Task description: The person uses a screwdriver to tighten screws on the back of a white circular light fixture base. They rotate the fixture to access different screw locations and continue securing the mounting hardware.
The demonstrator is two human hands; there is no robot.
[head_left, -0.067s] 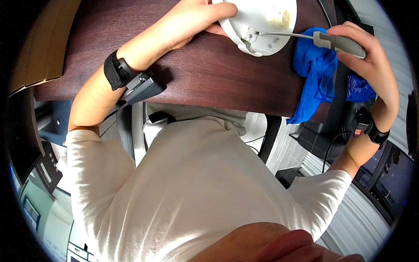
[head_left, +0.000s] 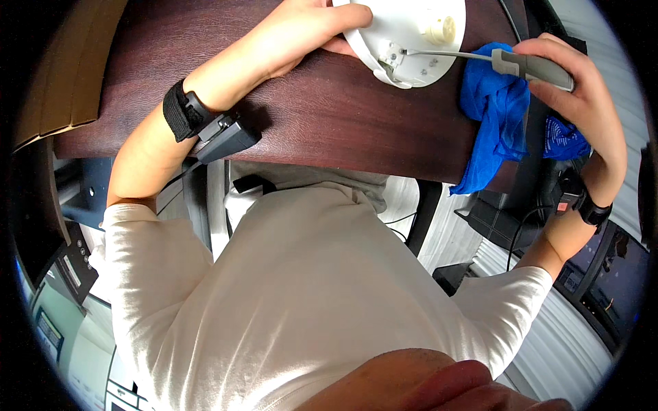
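At the top of the view, a white round plastic housing (head_left: 418, 65) rests on the dark red-brown table (head_left: 329, 123). My left hand (head_left: 325, 24) grips its left rim, thumb over the edge and fingers underneath. From the right, my right hand (head_left: 572, 75) is closed round the grey handle of a screwdriver (head_left: 517, 65). The screwdriver's thin shaft reaches left into the housing, its tip at a small white fitting (head_left: 393, 55) near the inner wall. A cream round part (head_left: 442, 30) sits inside the housing on the right. The housing's far edge is cut off by the frame.
A blue cloth (head_left: 493, 116) lies under the screwdriver and hangs over the table's front right edge; a second blue piece (head_left: 565, 139) is below my right hand. Cardboard (head_left: 68, 68) stands at the far left. Black straps with small devices are on both my wrists.
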